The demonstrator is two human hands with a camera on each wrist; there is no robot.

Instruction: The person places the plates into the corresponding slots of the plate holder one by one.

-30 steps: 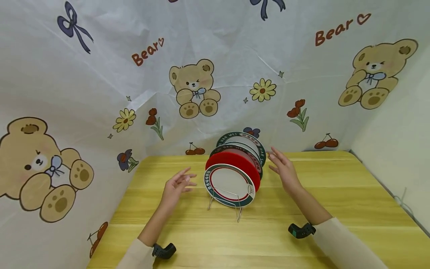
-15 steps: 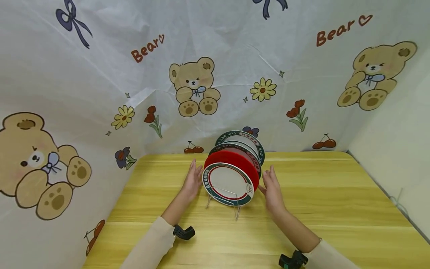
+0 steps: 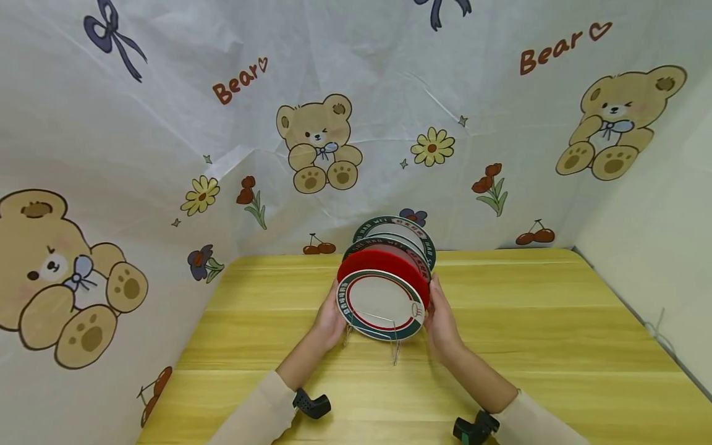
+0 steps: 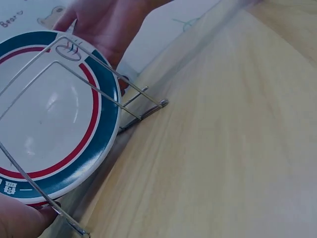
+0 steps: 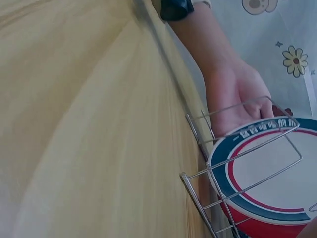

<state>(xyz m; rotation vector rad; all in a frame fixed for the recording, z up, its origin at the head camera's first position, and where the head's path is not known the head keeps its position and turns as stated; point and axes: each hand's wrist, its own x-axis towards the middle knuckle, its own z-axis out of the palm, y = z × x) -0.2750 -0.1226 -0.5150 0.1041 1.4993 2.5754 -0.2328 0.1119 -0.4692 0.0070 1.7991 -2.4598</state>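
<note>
Several plates stand one behind another on a wire rack (image 3: pixel 395 352), tilted back. In front is a white plate (image 3: pixel 378 304) with a dark green rim and a red ring. Behind it come a red disc (image 3: pixel 384 256) and more green-rimmed plates (image 3: pixel 397 225) with lettering. My left hand (image 3: pixel 330 319) touches the left side of the row, its fingers partly hidden behind the front plate. On the opposite side, my right hand (image 3: pixel 442 319) touches the row, fingers reaching back along it. The left wrist view shows the right hand's palm (image 4: pixel 106 27) beside the plate's rim.
A wood-patterned table (image 3: pixel 528 321) holds the rack. Behind it hangs a white cloth (image 3: pixel 384 68) printed with bears, flowers and cherries. A pale wall (image 3: pixel 662 247) stands at the right. Black cameras (image 3: pixel 311 405) sit on both wrists.
Both hands have moved inward from apart and now touch the two sides of the plate row. The rack and plates stay in about the same place.
</note>
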